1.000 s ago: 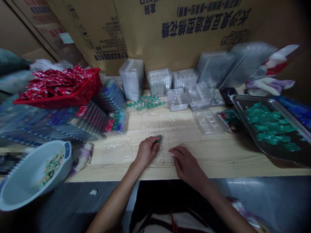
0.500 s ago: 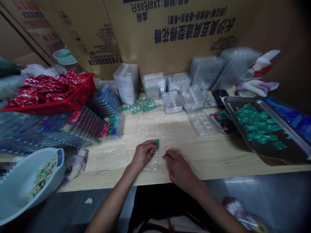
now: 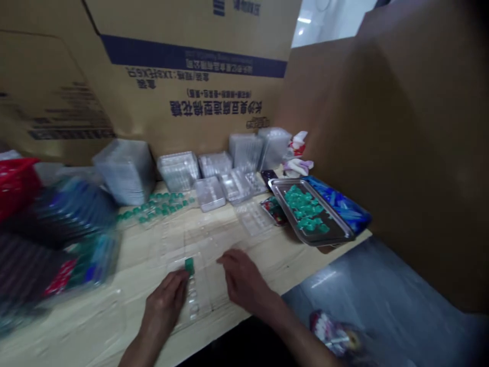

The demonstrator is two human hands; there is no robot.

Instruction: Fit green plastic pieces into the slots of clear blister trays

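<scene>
In the head view, my left hand (image 3: 164, 299) is closed, its fingertips pinched at the lower edge of a small green piece (image 3: 189, 265). That piece sits at the far end of a row of hollows in a clear plastic tray (image 3: 204, 293), which lies flat on the table. The other visible hollows in this row hold nothing I can see. To the right of the tray, my right hand (image 3: 244, 280) hovers with fingers curled together. Whether anything is between its fingertips is hidden by blur. Several similar green pieces (image 3: 160, 206) lie farther back, left of centre.
A metal tray (image 3: 332, 232) of green wrapped pieces stands right, beside blue packets (image 3: 344, 204). Stacked clear trays (image 3: 128, 171) line the back against a cardboard box (image 3: 214, 137). Filled trays (image 3: 82, 260) and a red basket (image 3: 17, 186) stand left. The table's front edge runs diagonally.
The camera view has swung right, so the table appears shifted left. My right hand has moved away from the tray's edge. My left hand stays at the green piece.
</scene>
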